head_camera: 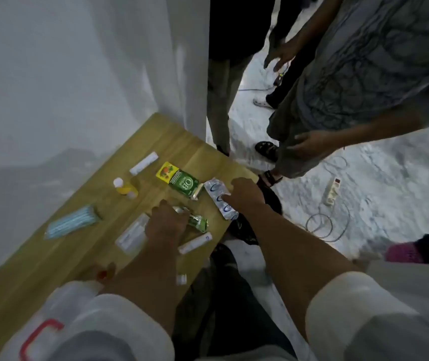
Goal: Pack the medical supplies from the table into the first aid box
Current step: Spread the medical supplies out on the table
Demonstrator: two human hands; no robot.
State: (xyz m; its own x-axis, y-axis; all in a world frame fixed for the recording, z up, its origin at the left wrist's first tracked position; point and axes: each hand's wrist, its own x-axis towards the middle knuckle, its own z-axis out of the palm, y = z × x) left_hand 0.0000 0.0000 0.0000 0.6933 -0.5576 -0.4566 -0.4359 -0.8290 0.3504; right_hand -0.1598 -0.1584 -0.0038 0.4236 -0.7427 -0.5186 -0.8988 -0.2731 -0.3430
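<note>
I am reaching over a wooden table (51, 259) with both hands. My left hand (166, 225) is spreading its fingers over a crinkled green foil sachet (197, 221), touching it. My right hand (247, 192) is pressing fingertips on a shiny silver blister strip (217, 194) near the table's edge. Lying around are one green carton (182, 182), one small yellow bottle (124, 188), one stack of blue pleated masks (74, 221) and two slim white boxes (144, 162) (195, 243). The white first aid box (59, 321) with a red handle is sitting at the near end.
</note>
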